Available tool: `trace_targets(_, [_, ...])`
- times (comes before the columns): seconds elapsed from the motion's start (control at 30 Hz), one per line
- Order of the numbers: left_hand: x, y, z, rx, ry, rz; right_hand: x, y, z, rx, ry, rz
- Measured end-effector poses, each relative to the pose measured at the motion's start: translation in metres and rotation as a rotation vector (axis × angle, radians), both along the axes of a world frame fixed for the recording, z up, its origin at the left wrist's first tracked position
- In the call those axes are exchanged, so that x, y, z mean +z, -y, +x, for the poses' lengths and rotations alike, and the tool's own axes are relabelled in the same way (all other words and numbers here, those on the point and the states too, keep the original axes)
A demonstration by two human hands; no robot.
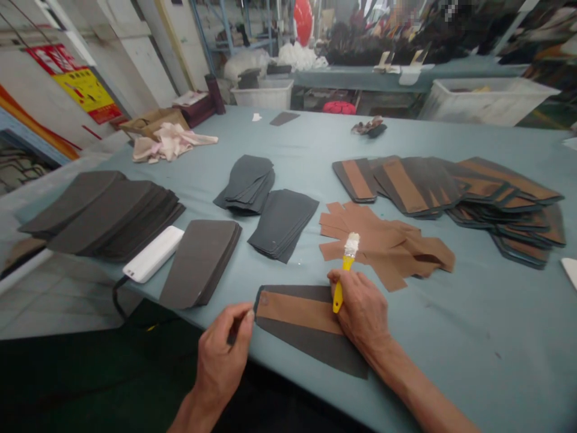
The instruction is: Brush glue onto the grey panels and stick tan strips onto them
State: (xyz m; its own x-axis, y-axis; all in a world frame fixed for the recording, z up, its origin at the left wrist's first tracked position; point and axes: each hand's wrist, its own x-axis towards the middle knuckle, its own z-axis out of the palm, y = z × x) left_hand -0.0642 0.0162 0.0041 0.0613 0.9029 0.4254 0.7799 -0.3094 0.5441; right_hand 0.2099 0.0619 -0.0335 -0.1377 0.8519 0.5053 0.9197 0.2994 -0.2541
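Note:
Close to the table's front edge lies a dark grey tapered panel point(311, 347) with a brown strip point(295, 311) along its length. My left hand point(225, 349) pinches the panel's narrow left end between thumb and fingertips. In my right hand point(363, 304) is a paintbrush point(348, 258) with a yellow handle, its whitish bristles pointing up and away. The same hand rests against the right part of the panel and strip. Just beyond it, loose brown strips point(387, 243) lie in an overlapping heap.
Panels with brown strips point(419, 186) overlap at the back right. Dark grey panel stacks point(198, 258) and thinner dark pieces point(283, 222) lie on the left and middle. A white oblong device point(153, 254) sits among them. Pinkish cloth point(171, 143) and a cardboard box point(151, 122) are at the far left.

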Motion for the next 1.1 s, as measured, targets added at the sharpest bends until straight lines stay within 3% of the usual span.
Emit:
trace_targets(0.07, [-0.006, 0.032, -0.007, 0.072, 0.042, -0.057, 0.002, 0.0, 0.001, 0.05, 0.004, 0.01])
trace_targets(0.17, [-0.019, 0.067, -0.011, 0.178, 0.235, -0.385, 0.005, 0.0, 0.002, 0.158, 0.003, 0.022])
trace_targets(0.3, [-0.025, 0.08, -0.007, 0.26, 0.552, -0.743, 0.01, 0.0, 0.004, 0.327, -0.01, 0.018])
trace_targets(0.43, [-0.015, 0.073, -0.001, 0.19, 0.781, -0.874, 0.014, -0.002, 0.003, 0.45, -0.026, -0.003])
trace_targets(0.73, [-0.001, 0.057, -0.005, 0.076, 0.84, -0.969, 0.021, -0.002, 0.004, 0.559, -0.088, -0.049])
trace_targets(0.83, [0.008, 0.038, -0.005, -0.068, 0.752, -1.015, 0.019, -0.002, 0.003, 0.552, -0.102, -0.063])
trace_targets(0.93, [0.022, 0.012, 0.003, -0.238, 0.511, -1.083, 0.016, -0.002, 0.003, 0.539, -0.109, -0.067])
trace_targets(1.1, [0.034, -0.025, 0.027, -0.369, 0.228, -1.118, 0.009, -0.002, 0.001, 0.523, -0.107, -0.043])
